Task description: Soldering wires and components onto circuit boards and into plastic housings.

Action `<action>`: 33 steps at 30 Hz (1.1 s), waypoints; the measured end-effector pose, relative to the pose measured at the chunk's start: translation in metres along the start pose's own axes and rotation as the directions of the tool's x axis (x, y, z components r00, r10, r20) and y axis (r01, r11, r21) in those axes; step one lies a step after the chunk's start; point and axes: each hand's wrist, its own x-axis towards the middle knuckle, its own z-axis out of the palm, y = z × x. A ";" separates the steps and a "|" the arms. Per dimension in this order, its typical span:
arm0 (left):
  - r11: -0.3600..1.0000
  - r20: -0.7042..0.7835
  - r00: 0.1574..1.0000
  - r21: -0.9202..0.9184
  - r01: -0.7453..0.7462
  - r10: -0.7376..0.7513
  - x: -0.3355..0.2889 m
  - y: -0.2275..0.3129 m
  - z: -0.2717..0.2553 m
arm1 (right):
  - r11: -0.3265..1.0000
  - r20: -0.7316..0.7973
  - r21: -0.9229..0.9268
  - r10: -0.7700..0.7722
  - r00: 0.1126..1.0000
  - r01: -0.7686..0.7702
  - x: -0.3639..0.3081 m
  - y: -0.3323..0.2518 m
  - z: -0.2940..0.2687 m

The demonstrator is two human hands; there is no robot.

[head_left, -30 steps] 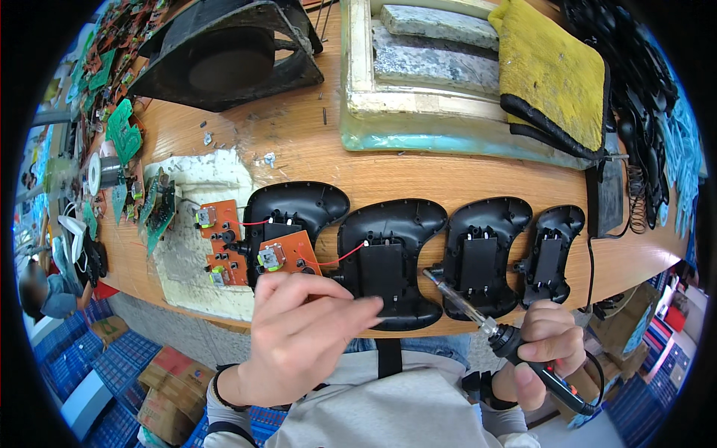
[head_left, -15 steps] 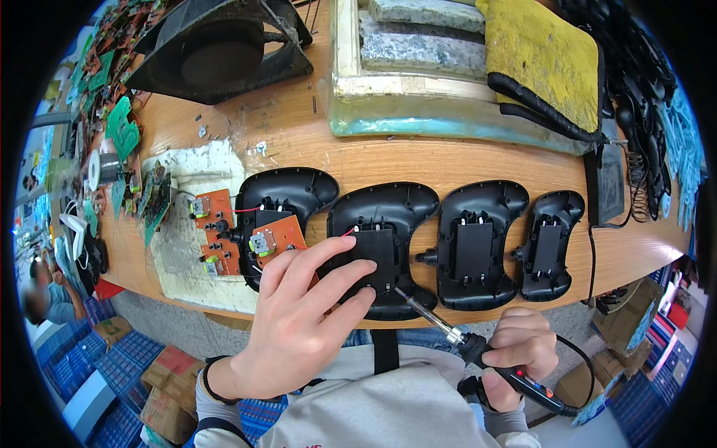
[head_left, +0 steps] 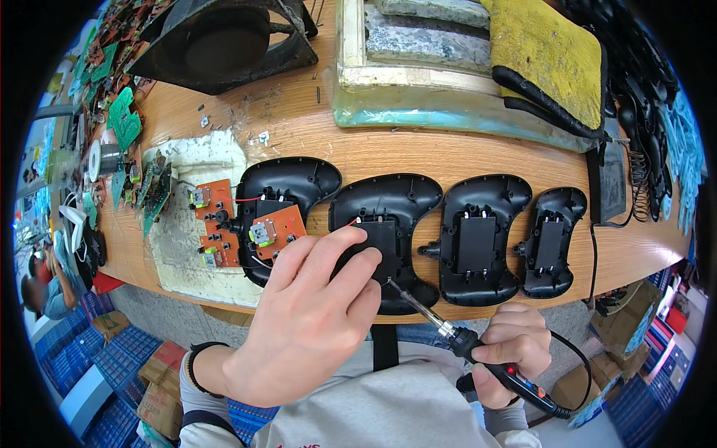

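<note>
My left hand (head_left: 310,321) reaches over the second black controller half-shell (head_left: 418,196) from the left. Its bent fingertips rest at the black battery box (head_left: 387,243), beside a short red wire (head_left: 352,223). The thumb and whatever the fingers pinch are hidden. In my right hand (head_left: 511,347) is a soldering iron (head_left: 467,342), gripped by its black handle. The iron slants up and left, with its tip at the metal tab on the box's lower edge. Orange circuit boards (head_left: 278,231) with wires lie on and beside the leftmost shell (head_left: 314,175).
Two more shells, one in the middle right (head_left: 487,190) and one farther right (head_left: 560,209), lie along the front edge. Behind are a black fan (head_left: 224,48), a tray (head_left: 418,112) and a yellow cloth (head_left: 549,60). Green boards (head_left: 125,123) and a solder spool (head_left: 104,160) crowd the left.
The soldering iron and my right hand have shifted slightly left, its tip now at the box's lower tab. My left hand's fingers have bent more over the box.
</note>
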 end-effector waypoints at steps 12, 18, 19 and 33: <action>1.000 0.056 0.998 -0.008 0.026 -0.025 0.004 0.004 -0.002 | 0.998 0.068 -0.056 0.006 0.998 -0.002 0.004 -0.002 -0.002; 0.999 0.155 0.987 0.020 0.035 -0.038 0.011 0.007 -0.010 | 0.968 0.229 -0.175 -0.137 0.964 0.179 0.009 -0.004 -0.007; 0.999 0.164 0.986 0.022 0.032 -0.035 0.011 0.006 -0.009 | 0.958 0.243 -0.198 -0.156 0.957 0.207 0.009 -0.004 -0.005; 0.998 0.184 0.982 0.050 0.023 -0.032 0.015 0.008 -0.010 | 0.937 0.308 -0.220 -0.196 0.931 0.270 0.007 -0.008 -0.011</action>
